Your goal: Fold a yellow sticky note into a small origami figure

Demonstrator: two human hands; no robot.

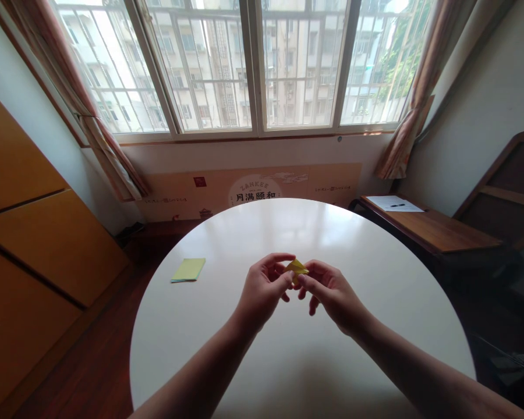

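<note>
A white round surface (192, 343) stands before a window (301, 70); a pad (188, 269) of square notes on it serves as the reference. A sheet (379, 201) lies on a bench (454, 233), well to the right of the pad.

The paper (297, 268), a small folded yellow piece, is to the right of the pad, apparently raised off the surface. It lies directly between the two sets of fingers. The left hand (259, 286) is on its pad side, the right hand (335, 288) on the side away from the pad. Both touch the paper; neither is nearer to it.

Left fingers: pinched on the paper, thumb in front, index finger arched behind. Right fingers: pinched at the opposite corner, remaining fingers loosely curled.

One corner of the paper points up and away from the person; another points away from the pad. The long axis appears crosswise, hand to hand; covered edges prevent an exact reading.
</note>
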